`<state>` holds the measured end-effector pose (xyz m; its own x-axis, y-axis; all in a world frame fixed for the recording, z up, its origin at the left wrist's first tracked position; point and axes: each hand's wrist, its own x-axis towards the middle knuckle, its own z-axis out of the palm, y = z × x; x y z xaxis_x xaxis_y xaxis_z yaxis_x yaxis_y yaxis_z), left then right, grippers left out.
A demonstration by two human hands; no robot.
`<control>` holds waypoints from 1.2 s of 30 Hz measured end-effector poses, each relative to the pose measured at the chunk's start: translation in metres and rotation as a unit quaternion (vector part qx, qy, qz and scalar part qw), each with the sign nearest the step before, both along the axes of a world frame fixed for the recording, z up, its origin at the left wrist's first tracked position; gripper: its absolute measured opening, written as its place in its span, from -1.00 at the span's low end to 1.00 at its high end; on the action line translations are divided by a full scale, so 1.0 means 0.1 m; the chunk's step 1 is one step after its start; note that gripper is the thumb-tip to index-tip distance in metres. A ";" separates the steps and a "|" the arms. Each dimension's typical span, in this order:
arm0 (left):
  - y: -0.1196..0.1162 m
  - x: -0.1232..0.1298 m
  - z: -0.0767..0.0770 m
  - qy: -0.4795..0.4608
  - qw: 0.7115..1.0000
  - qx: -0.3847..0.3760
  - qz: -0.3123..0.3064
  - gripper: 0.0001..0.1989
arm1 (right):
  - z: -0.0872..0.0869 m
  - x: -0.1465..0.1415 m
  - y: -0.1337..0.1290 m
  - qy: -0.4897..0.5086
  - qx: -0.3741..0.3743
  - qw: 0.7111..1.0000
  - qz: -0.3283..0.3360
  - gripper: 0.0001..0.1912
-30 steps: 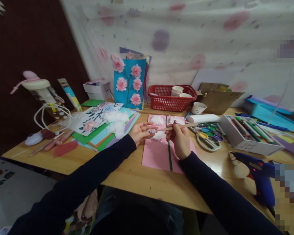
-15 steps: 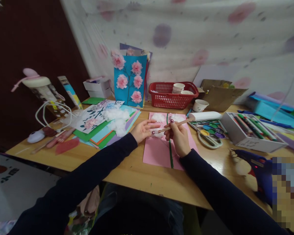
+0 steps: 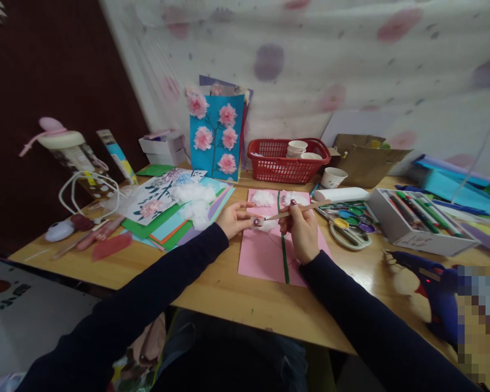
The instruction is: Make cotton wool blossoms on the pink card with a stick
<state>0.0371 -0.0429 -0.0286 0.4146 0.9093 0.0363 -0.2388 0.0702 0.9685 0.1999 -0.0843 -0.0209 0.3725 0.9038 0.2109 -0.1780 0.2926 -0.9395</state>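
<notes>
A thin wooden stick (image 3: 316, 205) is pinched in my right hand (image 3: 301, 233), its narrow tip pointing left. My left hand (image 3: 233, 222) is beside that tip, with thumb and fingers drawn together at a small pale bit I cannot make out. Both hands hover over a pink sheet of paper (image 3: 261, 256) with a green strip (image 3: 285, 256) down its middle. White cotton tufts lie on the sheet, one at upper left (image 3: 263, 198) and one at upper right (image 3: 293, 197). Another cotton tuft (image 3: 267, 225) is partly hidden by my fingers.
Loose cotton (image 3: 196, 213) lies on stacked coloured papers (image 3: 175, 233) at left. Behind stand a blue flower picture (image 3: 215, 117) and a red basket (image 3: 271, 171). Scissors (image 3: 357, 239), a marker box (image 3: 416, 237) and a blue glue gun (image 3: 436, 286) are at right.
The stick has shifted slightly right and tilted within my right hand. My left fingers have closed from a more spread pose, thumb nearer the stick's tip.
</notes>
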 end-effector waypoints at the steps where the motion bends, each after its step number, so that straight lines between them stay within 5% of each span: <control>1: 0.00 0.00 0.00 0.001 1.000 0.001 -0.004 -0.42 | 0.00 0.00 0.00 -0.003 -0.004 1.000 0.006 -0.69; 16: -0.04 0.01 0.03 0.046 0.998 0.049 -0.011 -0.38 | 0.04 -0.05 -0.07 -0.046 -0.008 0.995 0.087 -0.65; 36: -0.05 0.01 0.06 0.040 0.999 0.005 -0.005 -0.37 | 0.08 0.09 0.00 -0.080 0.018 0.996 0.029 -0.64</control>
<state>0.0381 -0.0482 -0.0230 0.4248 0.9052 0.0111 -0.1599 0.0630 0.9851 0.2085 -0.0839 -0.0130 0.2798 0.9135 0.2953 -0.0444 0.3196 -0.9465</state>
